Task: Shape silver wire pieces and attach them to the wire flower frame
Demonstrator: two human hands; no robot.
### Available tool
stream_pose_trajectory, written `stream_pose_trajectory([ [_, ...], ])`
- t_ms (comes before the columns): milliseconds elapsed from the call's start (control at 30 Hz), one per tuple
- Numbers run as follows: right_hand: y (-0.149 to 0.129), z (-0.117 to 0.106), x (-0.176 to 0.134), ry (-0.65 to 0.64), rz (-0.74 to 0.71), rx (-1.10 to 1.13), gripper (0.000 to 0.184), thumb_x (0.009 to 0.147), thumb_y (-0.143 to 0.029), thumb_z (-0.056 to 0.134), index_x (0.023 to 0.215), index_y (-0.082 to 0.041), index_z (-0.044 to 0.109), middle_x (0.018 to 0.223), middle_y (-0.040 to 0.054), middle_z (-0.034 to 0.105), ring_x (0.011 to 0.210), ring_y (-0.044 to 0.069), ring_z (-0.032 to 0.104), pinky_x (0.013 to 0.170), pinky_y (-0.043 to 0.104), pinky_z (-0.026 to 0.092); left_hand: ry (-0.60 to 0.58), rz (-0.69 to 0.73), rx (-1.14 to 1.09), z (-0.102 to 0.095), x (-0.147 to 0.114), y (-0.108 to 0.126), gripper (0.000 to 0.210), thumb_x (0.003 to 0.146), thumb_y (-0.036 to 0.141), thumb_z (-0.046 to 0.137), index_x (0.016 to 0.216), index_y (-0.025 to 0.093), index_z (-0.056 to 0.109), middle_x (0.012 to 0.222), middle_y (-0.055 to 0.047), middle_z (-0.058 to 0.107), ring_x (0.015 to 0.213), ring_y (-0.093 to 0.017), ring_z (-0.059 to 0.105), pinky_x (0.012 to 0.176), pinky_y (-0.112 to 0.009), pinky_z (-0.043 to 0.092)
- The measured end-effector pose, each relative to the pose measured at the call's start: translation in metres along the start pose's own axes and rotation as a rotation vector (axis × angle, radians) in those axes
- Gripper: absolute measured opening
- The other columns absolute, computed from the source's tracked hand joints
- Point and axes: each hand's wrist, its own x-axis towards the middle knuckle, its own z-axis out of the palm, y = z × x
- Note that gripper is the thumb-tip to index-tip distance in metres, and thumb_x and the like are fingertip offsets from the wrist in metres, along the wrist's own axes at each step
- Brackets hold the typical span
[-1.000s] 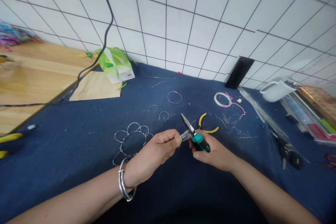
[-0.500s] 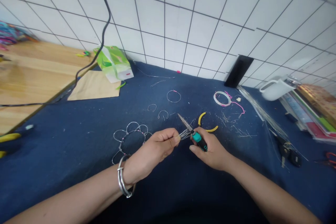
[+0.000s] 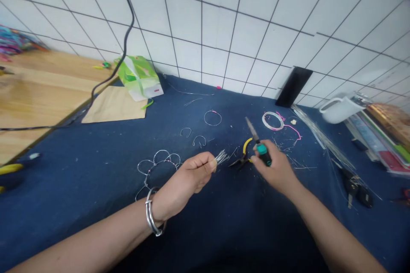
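Observation:
My left hand [image 3: 197, 170], with silver bangles at its wrist, pinches a bundle of short silver wires [image 3: 221, 157] whose ends fan out past the fingertips. My right hand [image 3: 277, 166] is wrapped round the teal-and-black handle of needle-nose pliers [image 3: 262, 149]; their slim jaws point up and away from me, apart from the wires. Under and beside this hand lie yellow-handled pliers [image 3: 246, 145] on the dark blue cloth [image 3: 205, 230]. A flower-shaped wire frame with small pink beads [image 3: 162, 153] rests left of my left hand, partly hidden by my forearm.
Bent wire pieces [image 3: 199, 140] and a wire ring [image 3: 212, 118] lie farther back. At right are a white ring dish [image 3: 273, 121], wire offcuts [image 3: 301, 164], long straight wires [image 3: 320, 136], keys [image 3: 352, 187] and a white mug [image 3: 339, 110]. A green tissue pack [image 3: 141, 76] stands back left.
My right hand has moved right and away from the wire bundle with the needle-nose pliers, uncovering the jaws of the yellow-handled pliers. My left hand stays nearly in place, still pinching the wires.

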Motion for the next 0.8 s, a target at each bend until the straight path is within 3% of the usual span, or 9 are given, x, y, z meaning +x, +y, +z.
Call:
stream_pose_trajectory([
  [100, 0.034, -0.027, 0.013, 0.084, 0.136, -0.253, 0.03, 0.074, -0.034, 0.054, 0.101, -0.02, 0.048, 0.092, 0.0072, 0.058, 0.078, 0.024, 0.055, 0.066, 0.033, 0.042, -0.022, 0.016, 0.012, -0.003, 0.001, 0.0, 0.024, 0.088, 0.038, 0.045, 0.075, 0.018, 0.046, 0.057, 0.006, 0.021, 0.049, -0.008, 0.014, 0.044, -0.023, 0.012],
  [167, 0.056, -0.045, 0.018, 0.069, 0.145, -0.311, 0.032, 0.072, -0.035, 0.057, 0.099, -0.018, 0.051, 0.095, 0.01, 0.058, 0.086, 0.027, 0.054, 0.071, 0.035, 0.041, -0.033, 0.018, 0.038, -0.003, 0.001, 0.0, 0.024, 0.089, 0.039, 0.042, 0.081, 0.018, 0.051, 0.058, 0.005, 0.022, 0.05, -0.008, 0.015, 0.044, -0.023, 0.014],
  [300, 0.075, -0.069, 0.016, -0.125, 0.149, -0.066, 0.034, 0.076, -0.041, 0.055, 0.103, -0.02, 0.053, 0.095, 0.0069, 0.061, 0.082, 0.022, 0.057, 0.069, 0.032, 0.043, -0.032, 0.026, 0.065, 0.001, 0.0, 0.0, 0.025, 0.091, 0.037, 0.039, 0.093, 0.018, 0.055, 0.059, 0.005, 0.027, 0.051, -0.009, 0.019, 0.046, -0.022, 0.02],
  [500, 0.072, -0.077, 0.009, -0.191, 0.203, 0.025, 0.035, 0.083, -0.05, 0.043, 0.094, -0.019, 0.056, 0.079, 0.0056, 0.064, 0.068, 0.019, 0.06, 0.06, 0.03, 0.043, -0.031, 0.042, 0.101, 0.007, -0.003, 0.004, 0.022, 0.091, 0.034, 0.039, 0.094, 0.019, 0.055, 0.061, 0.003, 0.033, 0.055, -0.009, 0.028, 0.052, -0.022, 0.028],
  [667, 0.079, -0.078, 0.009, -0.007, 0.114, -0.444, 0.042, 0.076, -0.049, 0.054, 0.107, -0.02, 0.053, 0.092, 0.0097, 0.061, 0.08, 0.026, 0.057, 0.063, 0.033, 0.04, -0.032, 0.069, 0.189, 0.008, -0.005, 0.003, 0.02, 0.092, 0.033, 0.039, 0.093, 0.02, 0.055, 0.06, 0.003, 0.038, 0.055, -0.009, 0.033, 0.057, -0.022, 0.032],
  [800, 0.085, -0.077, 0.008, -0.041, 0.167, -0.59, 0.04, 0.079, -0.051, 0.048, 0.104, -0.02, 0.053, 0.084, 0.0083, 0.062, 0.07, 0.024, 0.057, 0.056, 0.031, 0.038, -0.011, 0.101, 0.243, 0.011, -0.007, 0.004, 0.019, 0.091, 0.032, 0.04, 0.094, 0.02, 0.054, 0.067, 0.001, 0.047, 0.06, -0.01, 0.041, 0.058, -0.023, 0.035],
])
